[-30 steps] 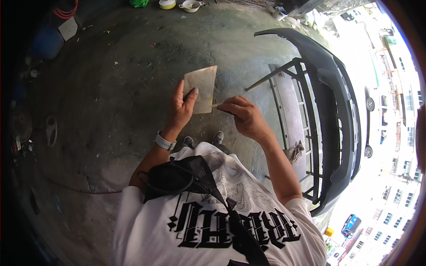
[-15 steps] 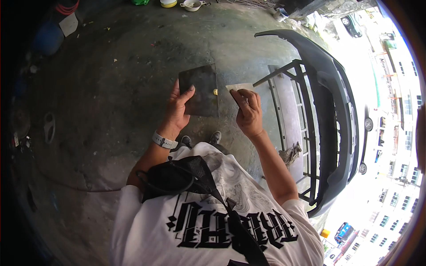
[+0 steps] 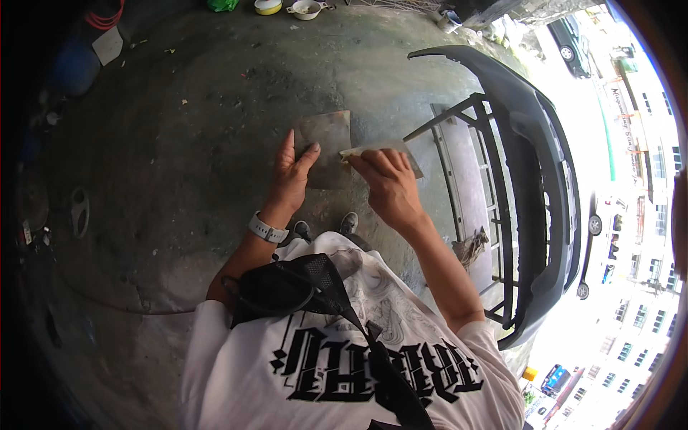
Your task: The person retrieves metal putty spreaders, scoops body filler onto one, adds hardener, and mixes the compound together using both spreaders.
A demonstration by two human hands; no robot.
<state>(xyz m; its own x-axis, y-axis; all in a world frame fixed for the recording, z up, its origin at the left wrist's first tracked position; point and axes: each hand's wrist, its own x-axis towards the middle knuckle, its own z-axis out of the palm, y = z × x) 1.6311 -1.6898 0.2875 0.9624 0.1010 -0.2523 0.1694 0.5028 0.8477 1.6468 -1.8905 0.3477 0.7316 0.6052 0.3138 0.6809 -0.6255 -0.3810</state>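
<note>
Over on the far left the concrete floor (image 3: 179, 179) ran off into shadow, with a blue drum (image 3: 75, 68) and a coil of red hose (image 3: 104, 14) up in the corner and some bowls (image 3: 287, 7) along the top edge. Loads of bare floor on that side, nothing near the elbows.

The left hand (image 3: 292, 179) was mostly flat and open, fingers stretched up and thumb angled out, backing a dark squarish sheet (image 3: 326, 147) held out in front of the chest, roughly upright. A pale wristwatch (image 3: 267, 229) sat on that wrist. Just to the right, the right hand (image 3: 387, 190) was curled closed, pinching a second, lighter strip (image 3: 383, 149) by its near end, with that strip's left tip touching the right edge of the dark sheet. Couldn't tell if the two pieces were joined or just meeting.

Progress-wise, my guess: both pieces were in hand and being lined up or pulled apart, so this looked like prep. The grey car bumper (image 3: 534, 143) sat on its metal stand (image 3: 466, 165) off to the right, untouched by either hand, so whatever was meant for it looked not yet started.

Room was tighter on the right: the stand's bars sat near the right forearm, and the bumper's long curved edge closed off that side. Shoes (image 3: 324, 226) were planted just below the hands.
</note>
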